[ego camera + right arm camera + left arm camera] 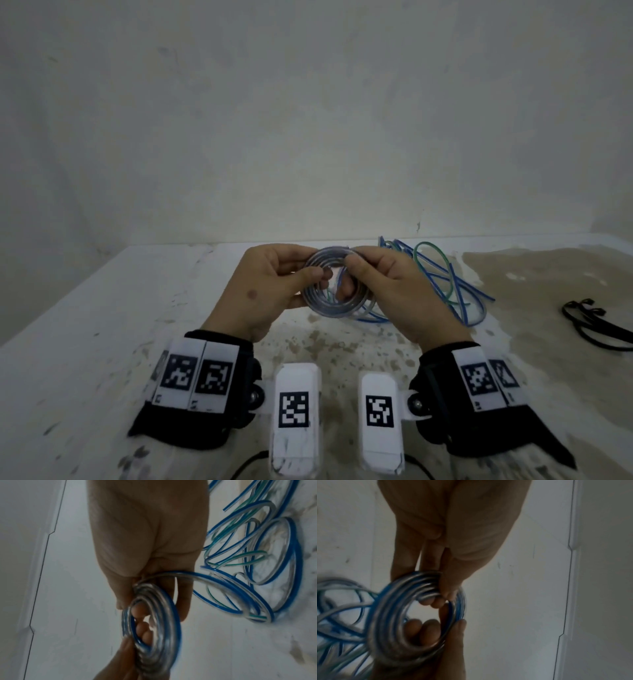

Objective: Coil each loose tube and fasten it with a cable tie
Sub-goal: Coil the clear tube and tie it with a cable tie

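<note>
A: Evidently the coiling step is in hand. A clear tube with a blue stripe, wound into a small coil [334,286], is held up over the table [85,342], near its far edge and left of the heap of loose tubes [442,281].

B: Noted. How is it gripped?

A: The left hand [267,291] is curled about the coil's left side, thumb pressed on the front and fingers [426,600] hooked through the middle. The right hand [397,291] pinches the right side, thumb in front, fingertips [142,609] reaching through the ring.

B: Is the winding finished?

A: Probably not. In the right wrist view a strand runs from the coil toward the heap on the right; whether it is this tube's tail or another tube cannot be told through the blur.

B: And the ties?

A: Black cable ties [596,325] lie well apart at the right edge of the table, untouched.

B: So the next move?

A: Any slack is to be wound on, then the coil must be kept clamped in one hand so it does not spring open while a tie is fetched from the right and looped round the turns.
</note>
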